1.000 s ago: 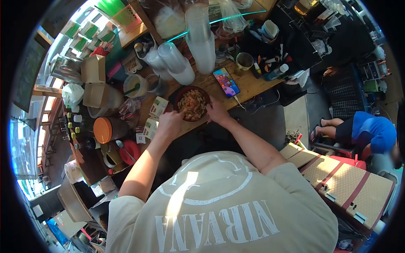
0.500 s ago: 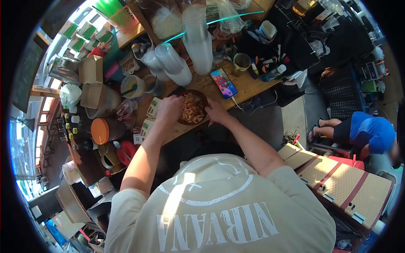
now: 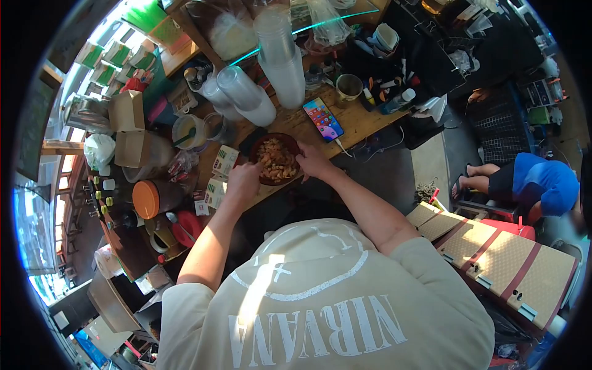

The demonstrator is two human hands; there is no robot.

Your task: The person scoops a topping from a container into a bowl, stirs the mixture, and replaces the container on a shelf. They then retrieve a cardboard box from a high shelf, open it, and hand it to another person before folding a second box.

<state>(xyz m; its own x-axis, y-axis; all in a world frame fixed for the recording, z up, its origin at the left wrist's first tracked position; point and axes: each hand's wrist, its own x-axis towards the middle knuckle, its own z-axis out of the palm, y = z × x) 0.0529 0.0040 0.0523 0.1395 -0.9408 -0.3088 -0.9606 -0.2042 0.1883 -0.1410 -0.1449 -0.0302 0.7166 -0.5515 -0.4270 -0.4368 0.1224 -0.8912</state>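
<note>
A dark reddish-brown bowl (image 3: 296,147) holds chunky, sauce-coated food (image 3: 277,161) in brown-orange pieces. My left hand (image 3: 244,179) is closed at the bowl's lower left edge; its fingertips are partly hidden. On the opposite side, my right hand (image 3: 313,161) grips the rim, fingers partly beneath it. To the left of the bowl, printed cards or packets (image 3: 226,159) lie on the wooden table (image 3: 361,123). A lit phone (image 3: 323,119) with a white cable rests to the upper right.
Stacked clear cups (image 3: 280,68) stand behind the bowl. Left of them are a tub (image 3: 190,132), an orange-lidded jar (image 3: 146,199) and open cardboard boxes (image 3: 127,111). A metal cup (image 3: 349,87) is beyond the phone. A person in blue (image 3: 542,185) is bent over at the far right.
My left hand has moved down from the bowl's upper left side to its lower left edge, uncovering more of the rim. My right hand stays at the right rim. The view has shifted slightly.
</note>
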